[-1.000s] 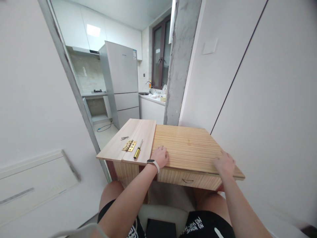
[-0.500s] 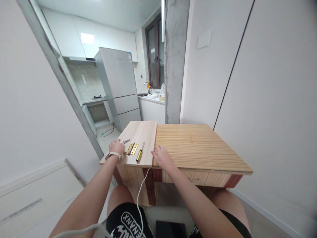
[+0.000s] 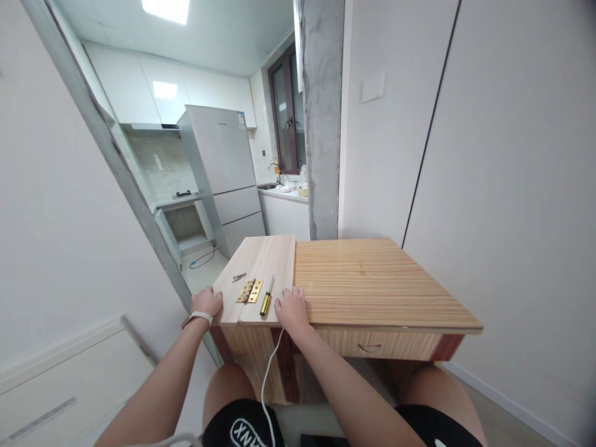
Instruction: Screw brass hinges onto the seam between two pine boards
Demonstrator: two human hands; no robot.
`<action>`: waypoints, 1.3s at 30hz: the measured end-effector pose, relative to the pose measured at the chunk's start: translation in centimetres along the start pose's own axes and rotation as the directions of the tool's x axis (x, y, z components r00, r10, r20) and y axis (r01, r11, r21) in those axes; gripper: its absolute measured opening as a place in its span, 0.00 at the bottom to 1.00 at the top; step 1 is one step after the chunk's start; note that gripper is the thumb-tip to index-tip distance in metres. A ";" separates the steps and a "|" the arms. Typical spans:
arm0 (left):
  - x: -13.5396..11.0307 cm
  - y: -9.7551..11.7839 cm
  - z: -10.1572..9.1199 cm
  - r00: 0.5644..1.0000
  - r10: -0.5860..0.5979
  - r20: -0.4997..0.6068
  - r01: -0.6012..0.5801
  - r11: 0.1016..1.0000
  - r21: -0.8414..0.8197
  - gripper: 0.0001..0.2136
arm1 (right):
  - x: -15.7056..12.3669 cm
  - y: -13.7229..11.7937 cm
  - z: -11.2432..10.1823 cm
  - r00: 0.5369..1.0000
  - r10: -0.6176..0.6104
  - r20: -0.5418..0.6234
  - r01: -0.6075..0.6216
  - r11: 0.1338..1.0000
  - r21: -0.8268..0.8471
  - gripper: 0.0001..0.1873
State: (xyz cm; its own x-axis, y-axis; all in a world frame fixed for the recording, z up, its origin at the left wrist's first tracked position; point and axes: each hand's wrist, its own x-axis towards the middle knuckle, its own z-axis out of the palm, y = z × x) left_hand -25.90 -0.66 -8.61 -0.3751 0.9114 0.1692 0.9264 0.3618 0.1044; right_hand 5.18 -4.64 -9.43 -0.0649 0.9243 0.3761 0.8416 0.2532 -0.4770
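Observation:
Two pale wooden boards lie side by side on the left part of the table, a seam between them. My left hand, with a light band at the wrist, grips the outer left edge of the boards, its fingers partly hidden. At the front right edge of the boards, my right hand presses with bent fingers. A brass hinge lies opened flat across the seam. Beside it rests a screwdriver with a yellow and black handle. Several small screws lie behind the hinge.
The wood-grain table extends to the right, with a drawer below its top. A white cable hangs in front of it. Beyond stand a grey pillar and a refrigerator.
My left hand has moved left, away from the hinge, to the boards' outer edge. My right hand has come closer to the screwdriver. The camera view has tilted up slightly.

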 end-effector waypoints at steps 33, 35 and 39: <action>-14.1 21.0 -0.6 0.994 0.060 -0.096 -0.079 0.974 -0.211 0.15 | -4.1 17.7 -12.2 0.996 0.074 -0.042 -0.083 0.953 -0.292 0.13; -14.9 22.0 -0.9 0.994 0.075 -0.079 -0.091 0.970 -0.226 0.14 | -4.2 18.9 -12.9 0.996 0.083 -0.044 -0.093 0.949 -0.302 0.14; -16.0 23.6 -1.1 0.995 0.071 -0.070 -0.086 0.966 -0.242 0.14 | -4.5 20.7 -13.7 0.995 0.081 -0.051 -0.093 0.948 -0.306 0.16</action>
State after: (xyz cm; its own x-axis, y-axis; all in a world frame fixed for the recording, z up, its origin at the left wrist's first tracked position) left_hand 1.94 -6.96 -7.80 -0.3096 0.9189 0.2444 0.9193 0.2236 0.3237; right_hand 30.24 -7.43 -10.12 0.0311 0.9261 0.3761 0.9675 0.0666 -0.2441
